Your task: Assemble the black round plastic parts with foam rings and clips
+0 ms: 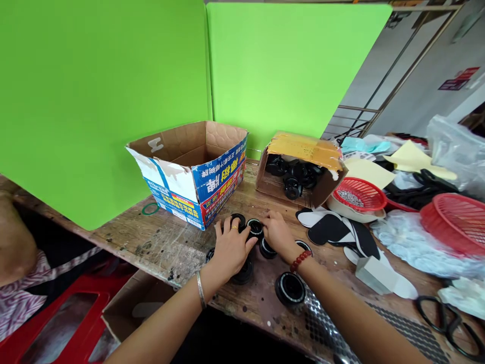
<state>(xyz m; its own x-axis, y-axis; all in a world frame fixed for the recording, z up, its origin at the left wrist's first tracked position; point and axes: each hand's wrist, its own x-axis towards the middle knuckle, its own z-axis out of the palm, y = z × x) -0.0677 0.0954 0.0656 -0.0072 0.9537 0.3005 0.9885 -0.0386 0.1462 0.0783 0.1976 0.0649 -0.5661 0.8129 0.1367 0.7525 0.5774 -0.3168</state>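
Several black round ring-shaped parts lie on the worn wooden table. My left hand [232, 247] has its fingers spread over this group, its thumb beside a black round part [255, 226] with a pale inner ring. At that part's right edge, the fingers of my right hand [279, 233] are curled in against it; their tips are partly hidden. Another black part [238, 218] shows just beyond my left fingers. Under my left palm is a larger one [244, 273], partly covered. Closer to the table edge sits a separate black round part [290, 288].
An open blue-and-white carton [170, 177] stands behind my left hand. Beyond my right hand, a tipped box [303, 144] holds several black parts. Rightward are black-and-white shoe-shaped pieces [329, 228], a red basket [364, 192] and black scissors [447, 323]. A person's arm [15, 242] is at far left.
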